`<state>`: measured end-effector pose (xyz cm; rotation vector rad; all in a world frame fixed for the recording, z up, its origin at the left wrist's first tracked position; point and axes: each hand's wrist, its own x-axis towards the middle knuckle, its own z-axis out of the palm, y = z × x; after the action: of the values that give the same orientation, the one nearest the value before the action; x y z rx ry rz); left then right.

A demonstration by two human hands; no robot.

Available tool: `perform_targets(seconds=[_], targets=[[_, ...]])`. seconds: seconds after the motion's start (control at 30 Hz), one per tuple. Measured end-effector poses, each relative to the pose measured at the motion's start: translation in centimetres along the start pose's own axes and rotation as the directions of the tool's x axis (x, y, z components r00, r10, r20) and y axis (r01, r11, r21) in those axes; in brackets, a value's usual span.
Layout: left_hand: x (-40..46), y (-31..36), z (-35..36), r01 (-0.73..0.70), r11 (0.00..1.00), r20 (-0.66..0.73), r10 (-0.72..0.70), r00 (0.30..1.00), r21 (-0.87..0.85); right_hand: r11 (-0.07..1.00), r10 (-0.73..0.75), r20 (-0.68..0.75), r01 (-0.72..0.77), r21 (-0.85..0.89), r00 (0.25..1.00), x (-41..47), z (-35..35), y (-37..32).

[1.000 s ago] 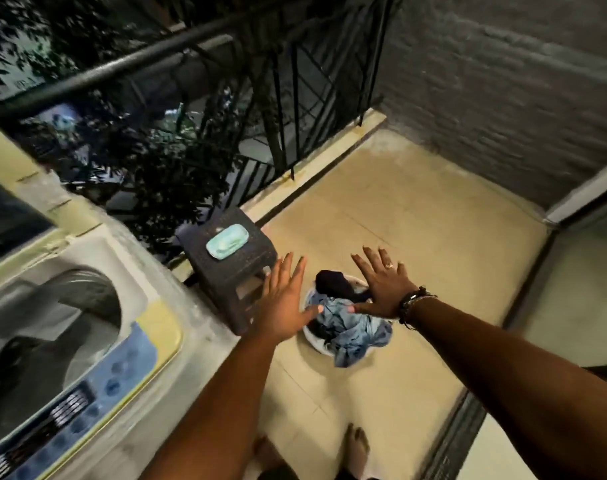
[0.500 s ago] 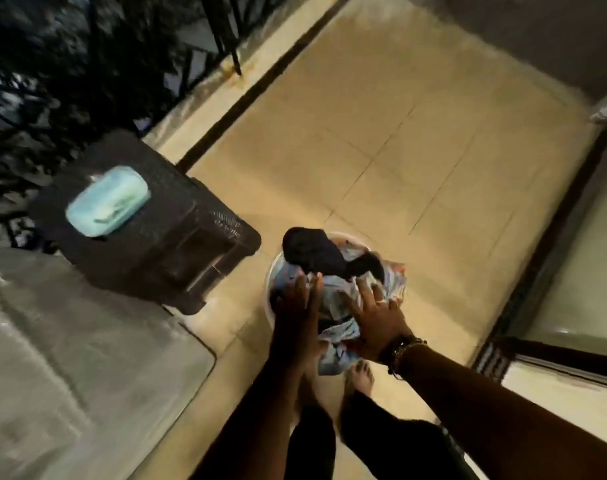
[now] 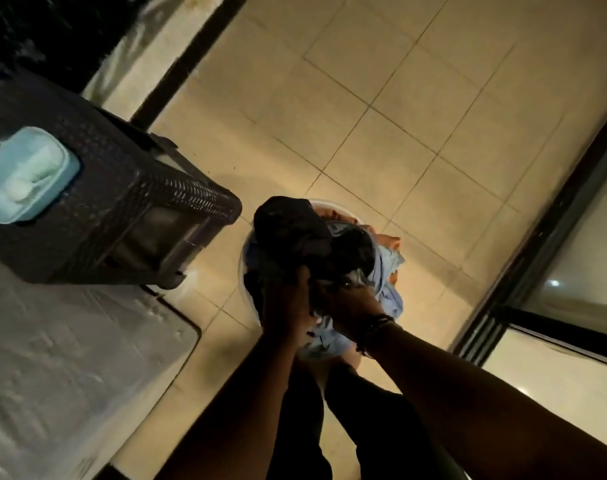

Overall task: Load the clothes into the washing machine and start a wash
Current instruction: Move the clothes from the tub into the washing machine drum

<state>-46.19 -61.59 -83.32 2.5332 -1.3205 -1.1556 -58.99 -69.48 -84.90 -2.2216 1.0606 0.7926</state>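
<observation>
Your left hand (image 3: 284,303) and right hand (image 3: 350,306) both grip the dark garment (image 3: 295,230), which bunches up and away from your knuckles over the white basin (image 3: 242,261); its long axis is indeterminate.

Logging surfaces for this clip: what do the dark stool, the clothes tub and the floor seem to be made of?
The dark stool looks like moulded plastic with a woven rattan-style texture and a slight sheen. The tub seems to be smooth white plastic, though only its rim shows. The floor looks like glazed beige tile, judging by its grout lines.
</observation>
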Motion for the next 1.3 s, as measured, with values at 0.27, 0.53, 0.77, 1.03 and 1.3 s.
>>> perform_targets(seconds=[0.27,0.53,0.77,1.03,1.3], targets=[[-4.1,2.5,-8.5,-0.145,0.984,0.113,0.133,0.985,0.101,0.989,-0.147,-0.01,0.148,0.032,0.989,-7.0,-9.5,-2.2],[-8.1,5.3,-15.0,-0.185,0.981,-0.1,0.191,0.977,0.064,0.978,-0.199,-0.096,0.191,-0.081,0.975,-11.6,-17.3,-3.1],[-12.1,8.3,-19.2,-0.319,0.946,-0.054,0.315,0.947,-0.066,0.956,-0.292,-0.156,0.292,-0.026,0.943,-16.6,-21.3,-2.8],[-18.2,11.2,-24.0,-0.339,0.87,-0.022,0.356,0.934,-0.357,0.923,-0.045,-0.348,0.172,0.344,0.936,-24.4,-25.7,-4.6],[-23.8,15.0,-27.9,-0.407,0.666,-0.269,0.305,0.914,-0.626,0.081,0.05,-0.406,0.401,0.912,0.913,-30.8,-30.7,-9.9]])
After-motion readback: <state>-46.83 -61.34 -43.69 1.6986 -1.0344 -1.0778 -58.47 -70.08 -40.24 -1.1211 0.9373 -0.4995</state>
